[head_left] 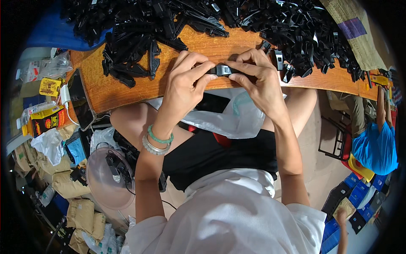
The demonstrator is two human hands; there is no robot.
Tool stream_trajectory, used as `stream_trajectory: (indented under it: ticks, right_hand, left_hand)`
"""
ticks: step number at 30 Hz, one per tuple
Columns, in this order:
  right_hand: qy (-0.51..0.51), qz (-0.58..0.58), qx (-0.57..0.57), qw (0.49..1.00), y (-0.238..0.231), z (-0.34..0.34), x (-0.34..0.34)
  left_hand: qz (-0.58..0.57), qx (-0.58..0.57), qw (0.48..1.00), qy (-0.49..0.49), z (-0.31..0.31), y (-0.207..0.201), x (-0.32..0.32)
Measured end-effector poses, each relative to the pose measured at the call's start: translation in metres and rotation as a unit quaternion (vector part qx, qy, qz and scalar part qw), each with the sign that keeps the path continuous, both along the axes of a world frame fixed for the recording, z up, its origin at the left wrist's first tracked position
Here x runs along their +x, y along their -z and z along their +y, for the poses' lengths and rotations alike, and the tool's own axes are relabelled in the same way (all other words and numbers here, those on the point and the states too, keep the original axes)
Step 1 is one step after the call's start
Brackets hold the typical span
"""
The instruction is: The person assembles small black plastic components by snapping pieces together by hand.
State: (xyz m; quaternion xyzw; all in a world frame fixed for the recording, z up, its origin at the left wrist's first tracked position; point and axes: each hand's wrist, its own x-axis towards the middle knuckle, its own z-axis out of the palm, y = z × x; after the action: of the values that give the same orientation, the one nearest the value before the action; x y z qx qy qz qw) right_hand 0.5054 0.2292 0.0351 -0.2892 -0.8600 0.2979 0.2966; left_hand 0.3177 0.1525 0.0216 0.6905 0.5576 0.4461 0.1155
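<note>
Between my two hands, just above the near edge of the wooden table (pixel 220 45), is a small black plastic part (pixel 223 70) with a shiny grey face. My left hand (pixel 188 78) pinches its left end with thumb and forefinger. Its right end sits between the thumb and forefinger of my right hand (pixel 259 76). Beyond my left hand lies a pile of long black plastic pieces (pixel 144 25). Past my right hand spreads a heap of smaller black parts (pixel 304 38), and one grey-faced part (pixel 278 60) lies close to that hand.
A white plastic bag (pixel 241 116) rests across my lap under the table edge. On the left are a dark tablet-like device (pixel 80 99), a white cable and a yellow-and-black bottle (pixel 46 120). A translucent tub (pixel 108 180) stands below. Another person in a blue shirt (pixel 374 148) is at the right.
</note>
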Motion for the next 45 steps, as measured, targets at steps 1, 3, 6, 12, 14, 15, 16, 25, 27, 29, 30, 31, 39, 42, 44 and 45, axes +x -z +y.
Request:
stream_trajectory:
  ticks: [1,3,6,12,14,15,16,25,27,29,30,31,39,42,44,45]
  right_hand:
    - [0.019,0.004,-0.032,0.999,0.0,-0.005,-0.002]
    - [0.039,0.009,-0.062,0.997,-0.005,-0.015,0.001]
    - [-0.009,0.018,-0.149,0.989,-0.012,-0.019,0.009]
    - [0.151,-0.168,0.258,0.939,-0.022,0.018,0.025]
    - [0.14,-0.196,0.263,0.934,-0.019,0.033,0.025]
    - [0.124,-0.199,0.28,0.931,-0.018,0.038,0.023]
    - [0.108,-0.203,0.296,0.927,-0.016,0.041,0.021]
    - [0.116,0.045,0.068,0.99,-0.015,0.024,0.005]
    - [0.16,0.144,-0.108,0.97,-0.005,0.019,-0.001]
    - [0.161,0.174,-0.083,0.968,0.001,0.015,-0.006]
    - [0.168,0.204,-0.062,0.962,0.002,0.012,-0.008]
    - [0.175,0.198,-0.038,0.964,0.003,0.009,-0.007]
    - [0.146,0.267,-0.22,0.927,0.007,0.002,-0.011]
    - [0.117,0.139,-0.067,0.981,0.004,-0.006,-0.014]
    - [0.091,0.084,-0.022,0.992,0.007,-0.005,-0.008]
    - [0.101,0.078,-0.046,0.991,0.006,-0.007,-0.005]
  left_hand:
    - [-0.006,-0.011,1.0,-0.011,-0.001,0.0,0.001]
    - [-0.01,-0.006,1.0,0.027,0.0,-0.001,-0.004]
    - [-0.034,-0.024,0.997,0.062,0.003,-0.009,-0.008]
    - [0.192,0.073,0.978,-0.037,0.053,-0.013,-0.009]
    - [0.29,0.092,0.951,-0.05,0.062,-0.016,-0.007]
    - [0.307,0.082,0.947,-0.037,0.065,-0.017,-0.006]
    - [0.323,0.07,0.943,-0.022,0.066,-0.018,-0.005]
    - [0.141,-0.025,0.982,0.127,0.043,-0.021,0.0]
    - [0.029,-0.131,0.975,0.176,0.055,-0.023,-0.004]
    - [0.054,-0.115,0.979,0.16,0.069,-0.019,-0.006]
    - [0.079,-0.102,0.98,0.15,0.071,-0.016,-0.007]
    - [0.099,-0.074,0.984,0.13,0.072,-0.016,-0.004]
    - [0.114,-0.048,0.992,0.009,0.017,-0.018,-0.009]
    - [0.05,-0.051,0.997,-0.002,0.006,-0.016,-0.009]
    - [0.034,-0.05,0.998,-0.009,0.003,-0.014,-0.009]
    - [0.02,-0.047,0.999,-0.015,0.002,-0.013,-0.01]
